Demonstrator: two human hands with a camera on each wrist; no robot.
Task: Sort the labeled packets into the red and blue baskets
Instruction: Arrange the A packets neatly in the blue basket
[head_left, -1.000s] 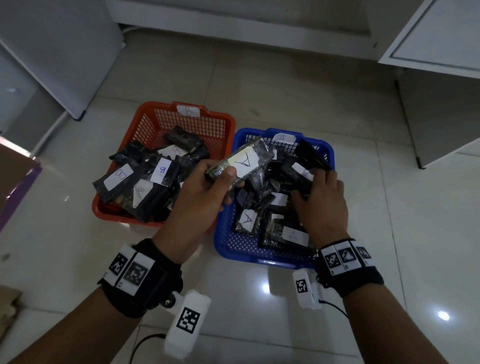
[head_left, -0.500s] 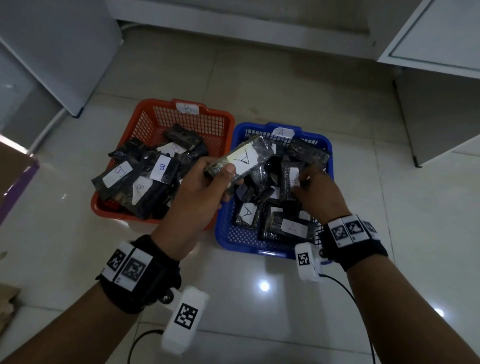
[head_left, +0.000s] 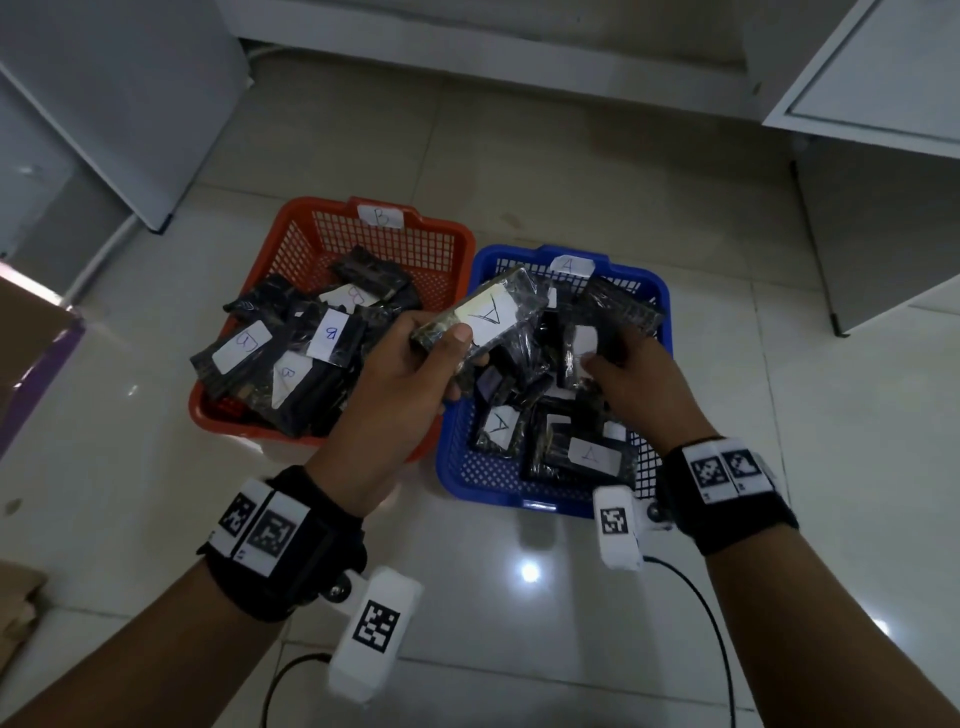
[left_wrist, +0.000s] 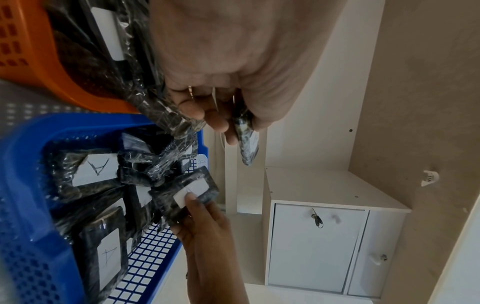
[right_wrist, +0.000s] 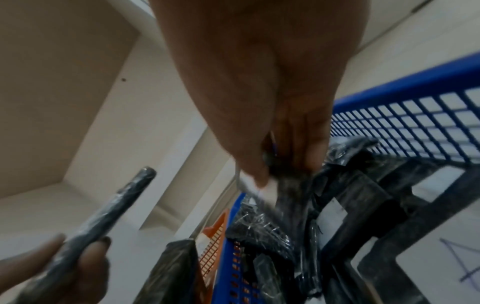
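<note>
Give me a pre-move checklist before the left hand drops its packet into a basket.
1. Left hand grips held packet firmly: ok.
2. Label on held packet reads A: ok.
3. Blue basket carries the A tag: ok.
4. Red basket carries a B tag, so it is the wrong target: ok.
5. Drop zone free: not ok, right hand is inside the blue basket pinching another packet.
6. Right hand's packet label: cannot tell; the thumb partly covers it.
</note>
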